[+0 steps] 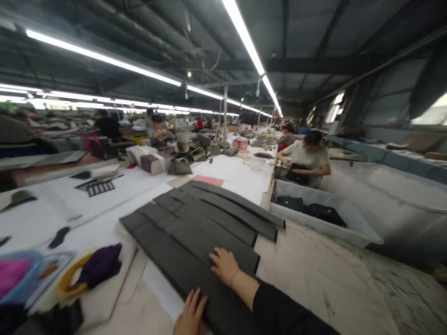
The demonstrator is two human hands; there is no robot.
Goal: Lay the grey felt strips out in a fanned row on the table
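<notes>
Dark grey flat panels lie overlapping in a fanned spread across the table in front of me. My right hand rests on the panels near their right side, fingers spread and nothing gripped. At the near left edge of the same panels is my left hand, its fingers stretched out over the dark surface; its lower part is cut off by the frame. Under and beyond the panels, white sheets cover the table, with a pink piece just past the far edge.
A yellow bowl with purple cloth and a blue basin stand at the left. On the right, a translucent bin holds black items, with a seated person behind it. Boxes and brown pieces lie farther back.
</notes>
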